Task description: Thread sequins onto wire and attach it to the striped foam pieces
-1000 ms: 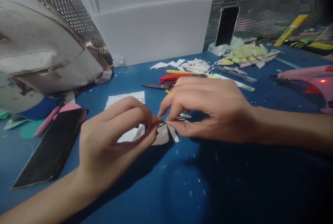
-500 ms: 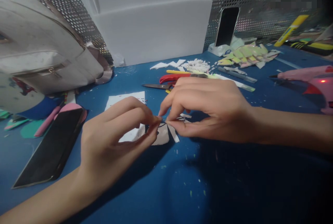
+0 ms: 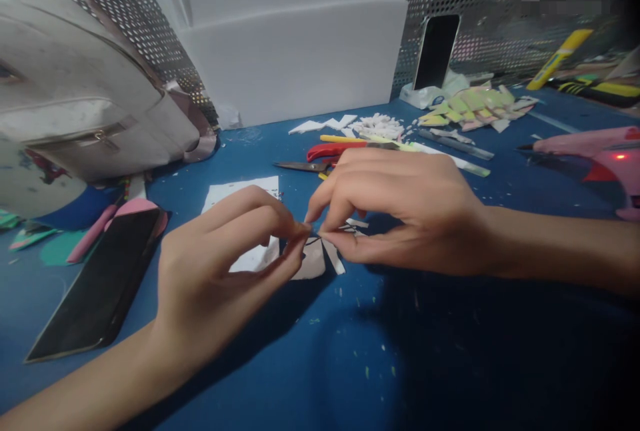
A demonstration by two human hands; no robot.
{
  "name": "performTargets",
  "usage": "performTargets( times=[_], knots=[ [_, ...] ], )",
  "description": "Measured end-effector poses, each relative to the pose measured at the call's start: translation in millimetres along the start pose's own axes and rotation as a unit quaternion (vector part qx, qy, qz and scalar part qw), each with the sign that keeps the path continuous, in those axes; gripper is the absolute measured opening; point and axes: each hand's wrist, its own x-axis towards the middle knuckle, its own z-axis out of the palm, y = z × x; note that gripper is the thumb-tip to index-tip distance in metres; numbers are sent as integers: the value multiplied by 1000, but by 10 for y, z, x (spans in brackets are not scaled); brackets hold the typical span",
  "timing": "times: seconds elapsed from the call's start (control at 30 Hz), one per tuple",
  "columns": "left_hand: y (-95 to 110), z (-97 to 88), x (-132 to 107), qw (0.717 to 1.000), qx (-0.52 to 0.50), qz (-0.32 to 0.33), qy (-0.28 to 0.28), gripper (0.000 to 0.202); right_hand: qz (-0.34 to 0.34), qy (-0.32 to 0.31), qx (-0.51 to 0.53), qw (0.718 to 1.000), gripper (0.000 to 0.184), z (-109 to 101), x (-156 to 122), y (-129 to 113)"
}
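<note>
Hands meet on the near side of the red-handled scissors [image 3: 320, 154], over the blue table [image 3: 350, 351]. I log the left hand [image 3: 210, 284] with thumb and forefinger closed to a fine pinch, the other fingers curled loosely. The right hand [image 3: 400, 207] shows the same closed pinch, tip against tip with the left. Both pinches bear on the upper edge of a small cut paper piece [image 3: 313, 259], white with dark lines. It hangs from the fingertips, its lower edge at or just above the table; I cannot tell which.

Change over the last second: almost none. The left hand has crept a trace toward the right hand; the right hand, the paper piece and everything around them lie as before. In my judgement the fine work on the piece is at the same stage, with both grips unbroken.

Surroundings, referred to the scissors:
- White paper sheet [image 3: 240, 191]: near-left, partly under the left fingers.
- Flat-lying phone [image 3: 95, 291]: well to the left, nearer the camera.
- Pale bag [image 3: 75, 97]: far left, behind.
- White paper scraps [image 3: 377, 125]: just behind.
- Propped phone [image 3: 436, 51]: behind right, against the perforated panel.
- Pink glue gun [image 3: 590, 144]: well to the right, red lamp lit.
</note>
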Motion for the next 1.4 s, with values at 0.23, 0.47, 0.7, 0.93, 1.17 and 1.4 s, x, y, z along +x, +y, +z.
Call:
performTargets(
  times=[0.23,0.47,0.7,0.93,1.17,1.4],
  knots=[
    [-9,60,-34,977,-169,-132,8,11,113,38,142,983,4,28,-3,4],
    [19,84,-20,949,-227,-214,35,12,229,42,336,913,6,112,-4,-17],
    [31,96,-38,935,-257,-239,41,12,299,45,424,854,12,180,-6,-7],
    [33,99,-34,935,-261,-236,40,12,329,57,490,805,14,229,-12,-26],
    [38,84,-29,940,-251,-228,39,13,344,46,554,757,12,242,0,-49],
    [29,93,-24,940,-252,-229,38,14,328,46,555,763,11,237,-5,-31]
  ],
)
